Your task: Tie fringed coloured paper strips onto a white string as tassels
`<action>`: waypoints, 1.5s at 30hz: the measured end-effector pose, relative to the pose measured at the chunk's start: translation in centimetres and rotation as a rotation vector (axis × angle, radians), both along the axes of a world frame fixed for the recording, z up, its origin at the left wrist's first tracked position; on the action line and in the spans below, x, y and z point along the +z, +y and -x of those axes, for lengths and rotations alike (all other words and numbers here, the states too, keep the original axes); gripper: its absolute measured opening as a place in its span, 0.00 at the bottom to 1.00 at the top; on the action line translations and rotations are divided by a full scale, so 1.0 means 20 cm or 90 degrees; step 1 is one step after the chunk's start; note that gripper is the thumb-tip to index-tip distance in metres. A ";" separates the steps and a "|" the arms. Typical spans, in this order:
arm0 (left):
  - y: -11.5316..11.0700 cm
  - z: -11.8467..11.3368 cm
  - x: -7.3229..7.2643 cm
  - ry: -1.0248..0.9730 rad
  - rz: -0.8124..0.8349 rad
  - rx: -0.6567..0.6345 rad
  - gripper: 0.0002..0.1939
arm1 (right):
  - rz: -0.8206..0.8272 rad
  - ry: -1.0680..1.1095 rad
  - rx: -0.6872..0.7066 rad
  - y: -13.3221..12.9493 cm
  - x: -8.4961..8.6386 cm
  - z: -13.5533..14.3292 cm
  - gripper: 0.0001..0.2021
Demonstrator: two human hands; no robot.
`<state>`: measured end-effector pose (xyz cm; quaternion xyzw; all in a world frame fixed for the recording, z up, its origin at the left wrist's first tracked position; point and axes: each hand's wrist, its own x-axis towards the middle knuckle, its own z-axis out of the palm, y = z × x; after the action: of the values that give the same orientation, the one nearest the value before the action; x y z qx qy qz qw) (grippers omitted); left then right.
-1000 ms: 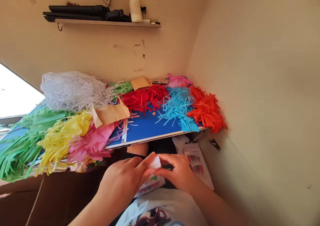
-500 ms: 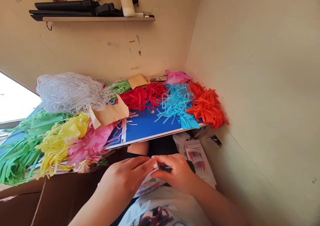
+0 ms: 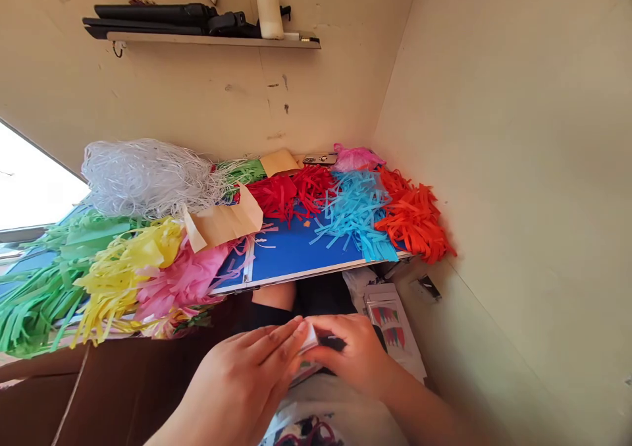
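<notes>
While the hands were brought together below the front edge of the blue table (image 3: 291,251), a small white piece (image 3: 309,337) was held between them at the fingertips. By the right hand (image 3: 353,350) it was pinched, with the thumb set below and the forefinger curved above. The fingers of the left hand (image 3: 247,370) were laid close together, nearly straight, and pressed against the piece from the other side; the left thumb was hidden, so its placing could not be told. Beneath the piece, a printed paper (image 3: 307,369) was partly covered by the hands. More printed sheets (image 3: 392,317) were stacked beyond the right hand, beside the wall.

On the table, fringed bundles were spread: green (image 3: 39,307), yellow (image 3: 118,271) and pink (image 3: 172,284) at the left, red (image 3: 274,195) towards the back, light blue (image 3: 353,212) and orange (image 3: 415,222) at the right. A creased tan sheet (image 3: 227,223) was rested partly over the pink bundle, near a heap of white strands (image 3: 143,179). Behind the red bundle, a phone (image 3: 320,160) was laid just beside some pink plastic (image 3: 356,158).
</notes>
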<state>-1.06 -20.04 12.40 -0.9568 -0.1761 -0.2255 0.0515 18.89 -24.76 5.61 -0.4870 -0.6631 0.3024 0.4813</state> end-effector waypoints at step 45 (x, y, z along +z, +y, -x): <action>0.58 0.27 -0.41 -0.876 0.503 0.454 0.29 | 0.005 0.368 -0.214 0.92 0.31 0.06 0.16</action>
<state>-6.55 -8.43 4.21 -0.4431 -0.5230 -0.6467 -0.3347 17.68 -6.40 11.77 -0.4852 -0.4087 0.3470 0.6908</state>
